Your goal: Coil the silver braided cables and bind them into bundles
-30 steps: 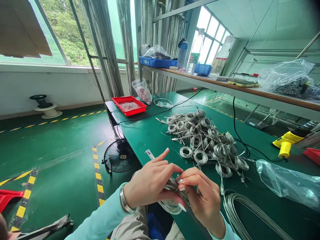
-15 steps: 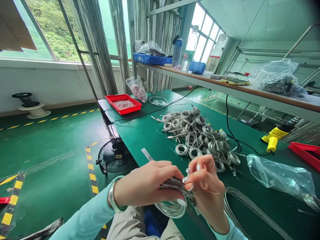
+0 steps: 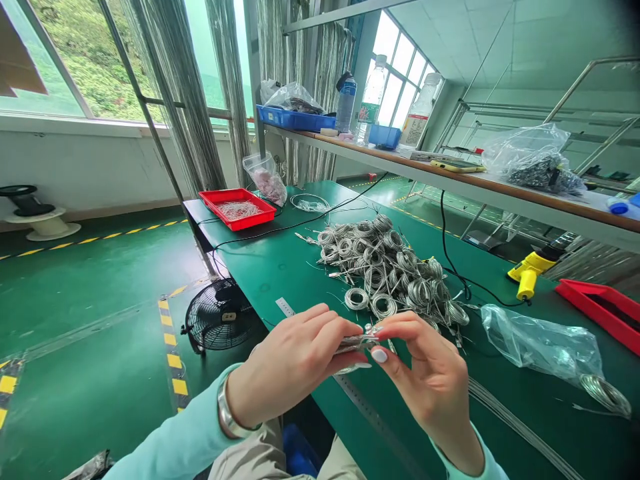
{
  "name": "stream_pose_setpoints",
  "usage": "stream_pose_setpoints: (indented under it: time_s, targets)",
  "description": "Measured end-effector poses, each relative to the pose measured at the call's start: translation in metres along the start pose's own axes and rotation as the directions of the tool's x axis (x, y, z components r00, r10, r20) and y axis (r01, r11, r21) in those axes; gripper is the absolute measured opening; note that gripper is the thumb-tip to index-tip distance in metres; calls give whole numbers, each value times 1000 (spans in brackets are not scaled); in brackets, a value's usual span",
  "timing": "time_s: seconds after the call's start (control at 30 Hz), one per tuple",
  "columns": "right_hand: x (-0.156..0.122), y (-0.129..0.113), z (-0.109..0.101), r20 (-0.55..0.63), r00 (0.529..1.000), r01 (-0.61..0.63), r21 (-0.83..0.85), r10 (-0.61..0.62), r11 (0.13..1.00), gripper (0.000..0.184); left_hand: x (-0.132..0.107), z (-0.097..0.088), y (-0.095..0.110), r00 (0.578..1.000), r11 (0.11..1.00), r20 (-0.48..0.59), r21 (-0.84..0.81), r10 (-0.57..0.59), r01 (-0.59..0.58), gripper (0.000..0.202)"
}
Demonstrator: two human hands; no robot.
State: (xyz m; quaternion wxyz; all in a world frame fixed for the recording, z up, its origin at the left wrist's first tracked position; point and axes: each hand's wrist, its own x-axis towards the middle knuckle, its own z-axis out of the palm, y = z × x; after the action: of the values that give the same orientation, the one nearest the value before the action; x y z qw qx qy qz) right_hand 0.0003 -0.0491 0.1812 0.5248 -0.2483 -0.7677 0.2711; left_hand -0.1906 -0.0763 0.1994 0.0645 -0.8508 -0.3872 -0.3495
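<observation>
My left hand (image 3: 305, 353) is closed round a coil of thin clear-and-silver cable (image 3: 353, 343), held edge-on above the table's front edge. Most of the coil is hidden behind the fingers. My right hand (image 3: 425, 373) pinches the coil's right end between thumb and index finger; any small piece in that pinch is too hidden to make out. Beyond my hands lies a heap of similar tied cable coils (image 3: 380, 260). Below them a steel ruler (image 3: 367, 407) lies along the green table (image 3: 280, 267).
A red tray (image 3: 265, 212) of short ties stands at the back left. At the right are a yellow heat gun (image 3: 530, 273), a clear plastic bag (image 3: 543, 340), another red tray (image 3: 600, 313) and straight cable lengths (image 3: 520, 420). A shelf (image 3: 450, 170) runs above the table; a fan (image 3: 220, 317) stands left.
The coil has turned from hanging below my left hand to nearly edge-on. My right fingers have come round its right end from above. The view has shifted slightly right.
</observation>
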Motion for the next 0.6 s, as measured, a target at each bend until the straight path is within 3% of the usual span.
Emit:
stream_pose_setpoints:
  time_s: [0.2,0.33,0.5,0.6]
  targets:
    - [2,-1,3,-75,988,128,-113,-137,985,23,1,1,1,1000,998,-18,64,16,-14,24]
    - [3,-1,0,-23,971,230,-167,-237,959,27,2,1,1,1000,998,8,55,6,-6,27]
    - [9,3,-6,81,994,82,-58,-77,995,26,2,1,0,1000,999,26,49,8,-10,29]
    - [16,7,-7,113,991,75,-10,-74,997,17,1,0,0,999,999,31,47,5,-7,29]
